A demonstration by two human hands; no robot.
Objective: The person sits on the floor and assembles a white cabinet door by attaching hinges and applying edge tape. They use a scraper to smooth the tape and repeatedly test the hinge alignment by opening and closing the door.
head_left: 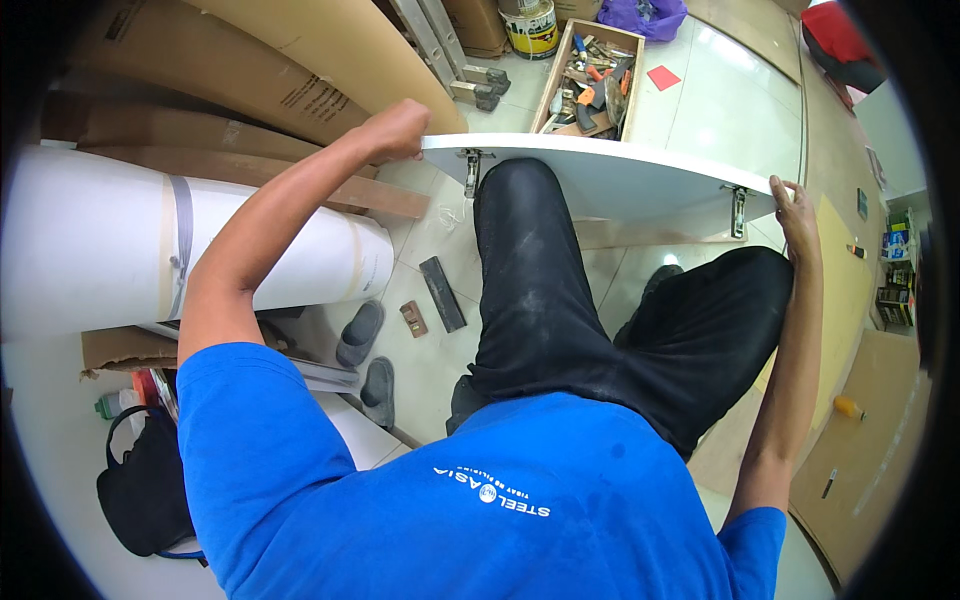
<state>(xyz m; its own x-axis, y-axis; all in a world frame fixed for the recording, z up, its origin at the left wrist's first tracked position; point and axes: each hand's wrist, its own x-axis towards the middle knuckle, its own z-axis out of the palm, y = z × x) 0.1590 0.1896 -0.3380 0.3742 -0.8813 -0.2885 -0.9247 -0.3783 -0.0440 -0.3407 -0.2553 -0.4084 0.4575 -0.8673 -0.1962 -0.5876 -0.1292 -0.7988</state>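
Two hands supporting a white panel [620, 185], seen from the wearer's head; clock positions are read from the centre of the view. The panel spans 12 to 2 o'clock in front of the knees, its long narrow edge uppermost. Its near face carries two metal hinges, the left hinge [472, 173] beside the wearer's left knee and the right hinge [738, 211] close to the opposite end. Left hand [398, 132], at 11 o'clock: fingers curled and clamped on the panel's left end, fingertips hidden. Right hand [796, 217], between 2 and 3 o'clock: fingers bent and closed on the right corner, one fingertip at the upper edge; the thumb's position cannot be told. Beyond the panel, at 1 o'clock, a wooden box [634, 88] of mixed tools lies on the tiled floor [715, 100], with a paint can [529, 30] just past 12, and a purple bag [645, 18] and a red card [663, 77] to its right. A strapped white roll [270, 235] lies towards 9 o'clock. A dark bar [442, 294] and a small brown block [413, 319] lie left of centre, near two grey slippers [360, 335] at 8 o'clock.
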